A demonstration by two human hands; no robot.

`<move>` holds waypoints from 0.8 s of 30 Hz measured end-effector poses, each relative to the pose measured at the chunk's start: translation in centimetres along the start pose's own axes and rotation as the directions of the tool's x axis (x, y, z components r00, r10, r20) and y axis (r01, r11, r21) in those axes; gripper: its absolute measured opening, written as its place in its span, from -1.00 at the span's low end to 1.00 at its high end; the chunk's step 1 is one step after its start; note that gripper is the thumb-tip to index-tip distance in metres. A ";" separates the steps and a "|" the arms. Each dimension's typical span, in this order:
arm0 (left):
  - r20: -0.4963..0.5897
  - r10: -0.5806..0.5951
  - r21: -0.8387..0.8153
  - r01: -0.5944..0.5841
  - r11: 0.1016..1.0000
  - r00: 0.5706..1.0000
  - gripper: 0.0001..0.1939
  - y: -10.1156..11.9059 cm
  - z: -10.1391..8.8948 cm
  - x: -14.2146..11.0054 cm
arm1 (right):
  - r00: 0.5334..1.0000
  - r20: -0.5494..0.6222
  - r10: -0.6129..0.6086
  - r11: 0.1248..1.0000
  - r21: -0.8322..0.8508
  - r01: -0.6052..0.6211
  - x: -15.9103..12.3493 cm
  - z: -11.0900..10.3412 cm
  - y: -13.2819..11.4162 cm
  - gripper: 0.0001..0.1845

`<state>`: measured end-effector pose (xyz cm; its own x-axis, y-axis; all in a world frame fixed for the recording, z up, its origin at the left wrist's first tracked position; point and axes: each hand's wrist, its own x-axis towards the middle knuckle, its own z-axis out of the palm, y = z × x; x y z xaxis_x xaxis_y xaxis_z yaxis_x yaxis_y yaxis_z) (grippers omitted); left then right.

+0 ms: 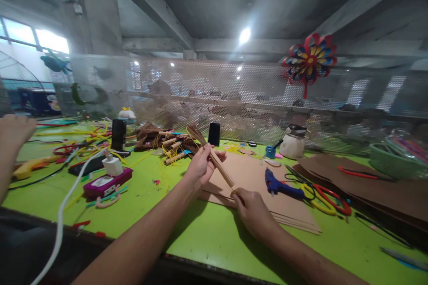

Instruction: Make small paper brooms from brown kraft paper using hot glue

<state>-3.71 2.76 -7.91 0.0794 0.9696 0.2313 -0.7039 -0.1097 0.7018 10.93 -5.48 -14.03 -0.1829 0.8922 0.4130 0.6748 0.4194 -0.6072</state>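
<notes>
Both my hands hold a thin bundle of brown straw-like sticks (214, 158) slanted over the green table (207, 231). My left hand (202, 164) is wrapped round the upper part, just below the fanned-out tip. My right hand (251, 207) pinches the lower end, close above a stack of brown cardboard sheets (257, 178). A blue glue gun (282, 185) lies on the cardboard to the right of my hands.
Red-and-yellow scissors (326, 197) lie right of the glue gun, more brown sheets (377, 187) beyond. A power strip with white plug (107, 180) and cable sits left. Another person's hand (13, 131) shows at far left. Perforated mesh screen (254, 93) backs the table, holding a colourful pinwheel (309, 62).
</notes>
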 end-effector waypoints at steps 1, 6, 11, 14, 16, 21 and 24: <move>0.002 -0.004 -0.003 0.004 1.000 1.000 -0.91 0.0 0.1 -0.1 | 1.000 -0.002 -0.002 1.000 -0.023 0.002 0.0 -0.1 0.0 -0.65; 0.009 -0.015 0.008 0.015 1.000 1.000 -0.86 0.3 0.2 -0.2 | 1.000 0.007 -0.015 0.992 -0.127 0.016 -0.3 -0.4 -0.4 -0.60; -0.016 -0.014 -0.010 0.014 1.000 1.000 -0.81 0.6 0.2 -0.2 | 0.993 -0.072 -0.099 0.979 -0.183 0.084 0.1 -0.9 0.0 -0.64; -0.020 -0.007 -0.007 0.007 1.000 1.000 -0.82 0.7 0.3 -0.2 | 0.955 -0.219 -0.202 0.958 -0.246 0.146 0.2 -1.4 0.0 -0.71; -0.010 0.008 0.003 -0.008 1.000 1.000 -0.82 0.5 0.4 -0.3 | 0.928 -0.275 -0.251 0.950 -0.255 0.181 0.0 -1.4 -0.3 -0.73; 0.020 0.063 0.029 -0.063 0.998 0.998 -0.85 0.3 0.8 -0.6 | 0.931 -0.159 -0.328 0.929 -0.234 0.287 -1.0 -0.3 -1.6 -0.71; 0.017 0.095 0.022 -0.095 0.995 0.995 -0.86 0.5 0.9 -0.6 | 0.894 -0.180 -0.410 0.884 -0.321 0.341 -1.3 -0.4 -2.4 -0.70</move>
<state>-3.51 1.88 -7.08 0.0246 0.9510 0.3083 -0.6923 -0.2063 0.6915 9.87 -7.68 -12.80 -0.3119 0.5955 0.7403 0.7635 0.6209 -0.1777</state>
